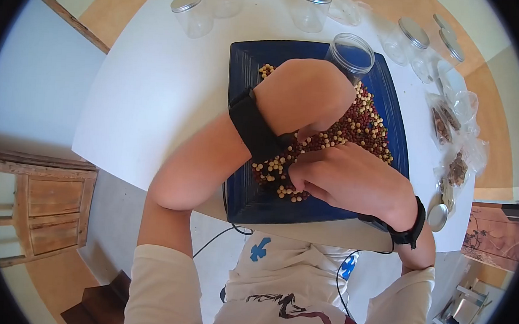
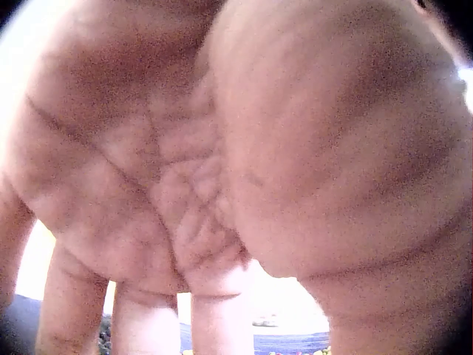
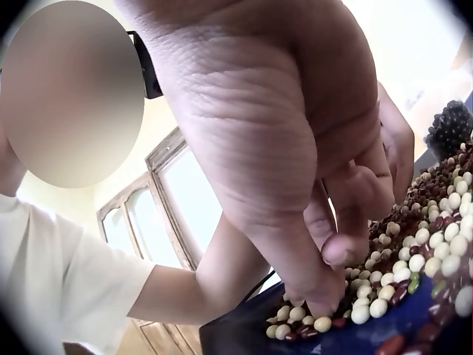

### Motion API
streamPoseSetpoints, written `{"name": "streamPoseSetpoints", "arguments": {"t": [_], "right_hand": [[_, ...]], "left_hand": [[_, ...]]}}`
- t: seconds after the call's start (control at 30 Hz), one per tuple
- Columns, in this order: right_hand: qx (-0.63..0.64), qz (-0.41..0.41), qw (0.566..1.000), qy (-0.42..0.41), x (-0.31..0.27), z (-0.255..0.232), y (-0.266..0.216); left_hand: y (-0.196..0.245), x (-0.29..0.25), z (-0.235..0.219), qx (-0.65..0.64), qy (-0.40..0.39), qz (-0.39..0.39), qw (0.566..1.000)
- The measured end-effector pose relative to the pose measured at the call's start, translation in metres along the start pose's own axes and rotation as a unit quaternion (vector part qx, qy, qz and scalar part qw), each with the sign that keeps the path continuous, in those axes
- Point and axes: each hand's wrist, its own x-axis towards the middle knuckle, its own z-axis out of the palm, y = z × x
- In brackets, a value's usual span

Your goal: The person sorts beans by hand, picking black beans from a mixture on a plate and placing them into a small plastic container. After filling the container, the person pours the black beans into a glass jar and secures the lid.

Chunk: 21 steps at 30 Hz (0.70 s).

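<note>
On a dark blue square tray (image 1: 248, 60) lies a spread of mixed beans (image 1: 363, 118), cream, dark red and a few green. My left hand (image 1: 308, 94) arches over the middle of them, palm down. Loosely extended fingers (image 2: 70, 303) point down toward the tray in the left wrist view; their tips are out of frame. Nearer my body, my right hand (image 1: 353, 179) reaches into the beans with bent fingers. In the right wrist view its thumb (image 3: 321, 292) touches cream beans (image 3: 362, 310) at the pile's edge; I cannot tell whether it pinches one.
An unlidded clear jar (image 1: 352, 55) with dark contents stands at the tray's far right corner. Lidded jars (image 1: 191, 15) line the table's far side. Plastic bags (image 1: 452, 126) and a loose silver lid (image 1: 438, 217) lie on the right. Cables (image 1: 213, 239) hang by the near edge.
</note>
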Motion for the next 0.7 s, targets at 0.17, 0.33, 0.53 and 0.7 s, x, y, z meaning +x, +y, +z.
{"name": "streamPoseSetpoints", "arguments": {"t": [0.17,0.33,0.53,0.7], "right_hand": [[0.055,-0.041,0.996,0.065,-0.014,-0.027,0.001],[0.072,-0.005,0.997,0.016,-0.018,-0.032,0.000],[0.037,0.041,0.998,-0.035,-0.019,-0.013,0.009],[0.062,0.040,0.997,-0.027,-0.023,-0.025,0.011]], "left_hand": [[-0.005,-0.007,0.026,-0.009,0.188,0.078,0.979],[0.013,-0.002,-0.008,-0.043,-0.045,-0.005,0.998],[0.007,0.009,-0.004,-0.052,-0.186,0.015,0.981],[0.011,0.004,0.001,-0.080,-0.167,0.037,0.982]]}}
